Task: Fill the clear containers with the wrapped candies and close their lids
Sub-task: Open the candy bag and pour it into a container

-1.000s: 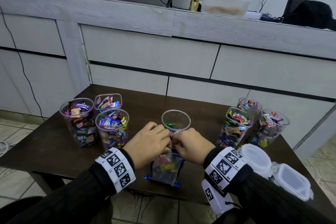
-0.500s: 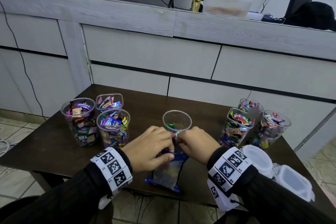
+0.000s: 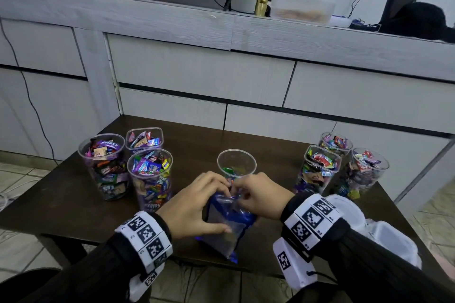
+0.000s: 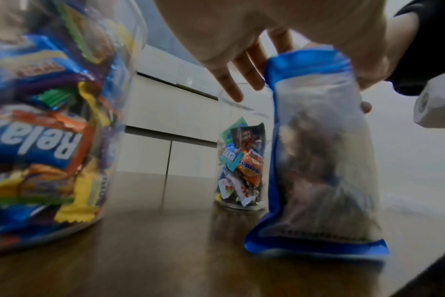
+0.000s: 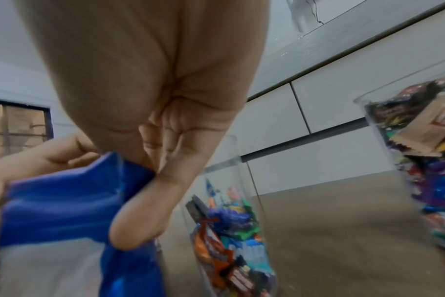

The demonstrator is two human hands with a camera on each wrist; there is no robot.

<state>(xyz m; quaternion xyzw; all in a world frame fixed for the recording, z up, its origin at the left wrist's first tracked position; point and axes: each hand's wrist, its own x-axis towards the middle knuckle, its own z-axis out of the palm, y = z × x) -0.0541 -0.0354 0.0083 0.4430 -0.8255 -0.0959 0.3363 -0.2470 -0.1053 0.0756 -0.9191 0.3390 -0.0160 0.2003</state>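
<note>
Pinching bag (image 3: 227, 226) top (both fingers (image 3: 242, 186)).

Both forearms, in black sleeves with patterned wristbands, reached forward and met at the middle. The left hand (image 3: 197, 204) curled its fingers and thumb round a blue-edged bag (image 3: 227, 224), while the right hand (image 3: 261, 194) pinched the bag's top edge.

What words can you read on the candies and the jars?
"Relaxa": purple wrapper on top of the far left jar.
"Relaxa", upside down: blue wrapper low in the near left jar.
"Rela", upside down, rest cut off: the same kind of blue wrapper in the left wrist view.
"axa": teal wrapper in the middle jar.
Other wrappers and the bag: too blurred to read.
</note>
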